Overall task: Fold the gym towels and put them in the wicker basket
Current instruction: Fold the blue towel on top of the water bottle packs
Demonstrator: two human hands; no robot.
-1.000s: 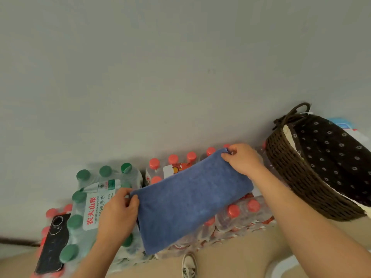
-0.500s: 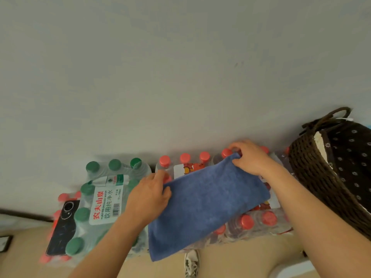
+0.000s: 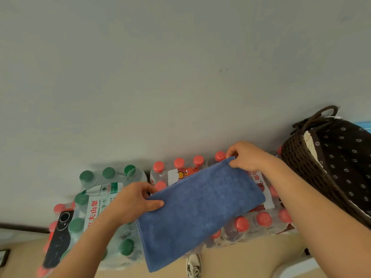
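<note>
Though still flat, blue towel [image 3: 200, 207] wider.

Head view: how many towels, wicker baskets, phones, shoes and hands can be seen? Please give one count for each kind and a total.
blue towel: 1
wicker basket: 1
phone: 1
shoe: 1
hands: 2, left hand and right hand
total: 6

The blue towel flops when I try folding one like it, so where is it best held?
Pinch the blue towel at the two corners of its upper edge, one from each end, as the left hand and right hand do. It is limp and drapes flat from that edge.
</note>
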